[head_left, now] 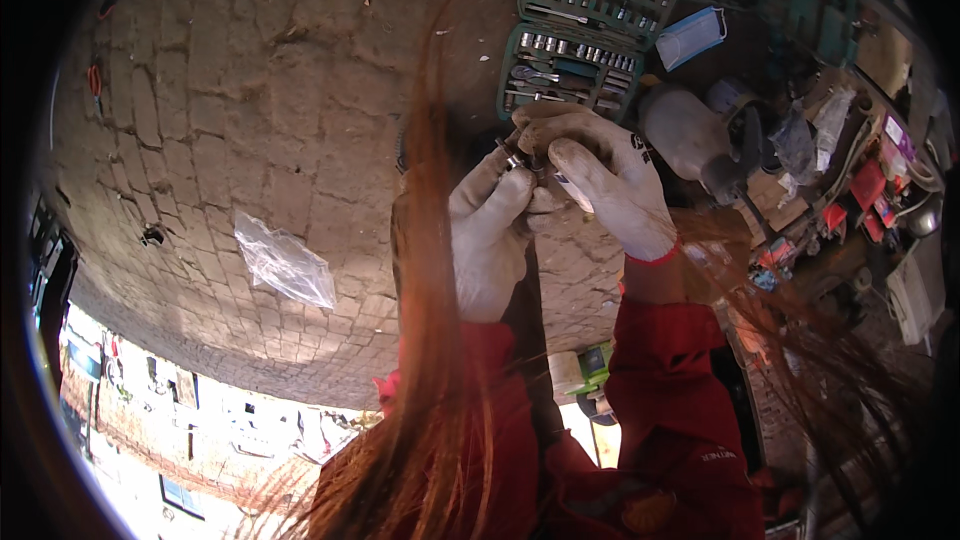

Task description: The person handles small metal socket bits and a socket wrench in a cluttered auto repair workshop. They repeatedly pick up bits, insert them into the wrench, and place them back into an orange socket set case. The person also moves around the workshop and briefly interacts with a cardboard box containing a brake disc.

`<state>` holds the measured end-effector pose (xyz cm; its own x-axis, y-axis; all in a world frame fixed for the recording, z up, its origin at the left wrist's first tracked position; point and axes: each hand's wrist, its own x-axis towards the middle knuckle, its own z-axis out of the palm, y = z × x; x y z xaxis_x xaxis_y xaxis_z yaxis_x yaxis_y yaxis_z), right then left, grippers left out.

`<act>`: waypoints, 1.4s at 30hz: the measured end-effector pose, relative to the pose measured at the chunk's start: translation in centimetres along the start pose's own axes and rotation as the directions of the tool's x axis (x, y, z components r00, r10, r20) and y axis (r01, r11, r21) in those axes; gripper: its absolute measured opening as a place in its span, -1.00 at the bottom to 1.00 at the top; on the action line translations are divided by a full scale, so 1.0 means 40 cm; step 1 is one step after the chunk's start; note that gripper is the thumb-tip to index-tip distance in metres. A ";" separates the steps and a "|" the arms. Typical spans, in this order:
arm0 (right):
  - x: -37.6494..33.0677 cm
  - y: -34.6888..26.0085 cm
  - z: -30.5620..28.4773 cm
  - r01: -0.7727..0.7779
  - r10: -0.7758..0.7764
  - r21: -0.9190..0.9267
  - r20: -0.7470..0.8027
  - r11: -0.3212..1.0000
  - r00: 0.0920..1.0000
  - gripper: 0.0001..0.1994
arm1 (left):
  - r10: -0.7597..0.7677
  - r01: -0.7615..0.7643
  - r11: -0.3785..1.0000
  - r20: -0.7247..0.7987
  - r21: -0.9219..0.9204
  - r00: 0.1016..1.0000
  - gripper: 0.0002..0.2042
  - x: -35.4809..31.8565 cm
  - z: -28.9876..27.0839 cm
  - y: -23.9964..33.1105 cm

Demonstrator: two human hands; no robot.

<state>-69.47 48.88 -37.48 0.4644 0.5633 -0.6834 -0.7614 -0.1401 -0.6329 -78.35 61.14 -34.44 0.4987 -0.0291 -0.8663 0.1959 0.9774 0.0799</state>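
Both my hands wear whitish work gloves with soiled fingertips and meet in the middle of the view. My left hand point(488, 235) is closed, pinching a small shiny metal piece with a thin dark shank point(514, 161) between thumb and fingers. Its exact kind is too small to tell. My right hand point(612, 175) curls around close beside it, fingers bent and thumb over them; what it grips is mostly hidden by the glove. Just beyond my hands lies an open green socket set case point(512, 60), with rows of sockets, a ratchet and other tools.
A blue face mask point(690, 38) lies right of the case. Nearby is a grey bottle-shaped container point(685, 130), with cluttered tools and bags further right. A clear plastic bag point(285, 260) rests on the brick floor point(230, 140) at left. Long strands of hair hang across the view.
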 end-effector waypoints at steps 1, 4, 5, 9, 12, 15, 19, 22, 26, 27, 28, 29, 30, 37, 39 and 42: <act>-0.002 0.002 0.001 0.003 -0.003 -0.008 -0.004 1.000 1.000 -0.83 | -0.009 0.011 0.999 -0.044 0.037 0.999 -0.65 -0.001 0.004 -0.002; -0.004 0.014 0.002 0.033 -0.033 -0.165 0.005 0.986 0.999 -0.84 | 0.022 -0.003 0.983 -0.101 0.182 0.995 -0.65 0.006 0.009 -0.009; -0.005 0.020 0.004 -0.004 0.000 -0.137 -0.028 0.991 1.000 -0.85 | 0.031 0.002 0.970 -0.130 0.244 0.991 -0.65 0.009 0.008 -0.011; -0.011 0.048 0.014 -0.022 0.002 -0.163 -0.124 0.986 0.992 -0.88 | 0.079 -0.022 0.919 -0.130 0.393 0.988 -0.63 0.014 0.003 -0.022; -0.016 0.059 0.016 0.075 -0.106 -0.199 -0.150 0.977 0.983 -0.87 | 0.079 -0.023 0.903 -0.112 0.430 0.991 -0.64 0.017 0.006 -0.026; -0.032 0.064 0.023 0.015 -0.015 -0.002 -0.278 1.000 0.961 -0.86 | 0.083 -0.006 0.908 -0.167 0.419 0.983 -0.64 0.016 0.017 -0.040; -0.039 0.077 0.041 0.082 -0.073 0.010 -0.346 0.997 0.935 -0.85 | 0.087 0.006 0.879 -0.171 0.477 0.981 -0.64 0.015 0.023 -0.045; -0.055 0.082 0.037 0.063 -0.072 -0.037 -0.362 0.997 0.930 -0.84 | 0.090 0.009 0.861 -0.170 0.509 0.981 -0.64 0.018 0.020 -0.051; -0.067 0.092 0.022 0.147 -0.280 -0.411 -0.286 0.900 0.916 -0.80 | 0.176 -0.031 0.823 -0.202 0.567 0.963 -0.63 0.018 0.022 -0.075; -0.071 0.096 0.022 0.164 -0.320 -0.480 -0.264 0.862 0.910 -0.79 | 0.191 -0.033 0.813 -0.213 0.581 0.958 -0.63 0.017 0.025 -0.080; -0.074 0.099 0.020 0.155 -0.305 -0.460 -0.273 0.874 0.912 -0.78 | 0.209 -0.042 0.787 -0.202 0.616 0.957 -0.63 0.016 0.027 -0.083; -0.077 0.102 0.021 0.122 -0.252 -0.380 -0.312 0.917 0.916 -0.77 | 0.227 -0.052 0.759 -0.190 0.650 0.955 -0.63 0.016 0.031 -0.084; -0.079 0.104 0.021 0.075 -0.186 -0.311 -0.346 0.947 0.919 -0.76 | 0.235 -0.039 0.729 -0.197 0.683 0.952 -0.62 0.016 0.035 -0.085; -0.091 0.090 0.011 0.082 -0.066 0.032 -0.349 0.996 0.935 -0.74 | 0.188 -0.050 0.666 -0.103 0.744 0.977 -0.60 0.013 0.061 -0.080; -0.098 0.083 0.012 0.051 0.015 0.184 -0.343 0.982 0.939 -0.74 | 0.160 -0.082 0.757 -0.062 0.648 0.985 -0.58 0.017 0.060 -0.083; -0.099 0.076 0.005 -0.003 0.095 0.227 -0.396 0.974 0.913 -0.72 | 0.120 -0.070 0.763 -0.034 0.642 0.992 -0.55 0.017 0.051 -0.086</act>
<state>-73.70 46.41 -36.62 0.5305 0.1789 -0.8286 -0.8458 0.0466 -0.5315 -76.97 57.31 -34.28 0.4898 0.0952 -0.8666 0.6565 0.6137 0.4385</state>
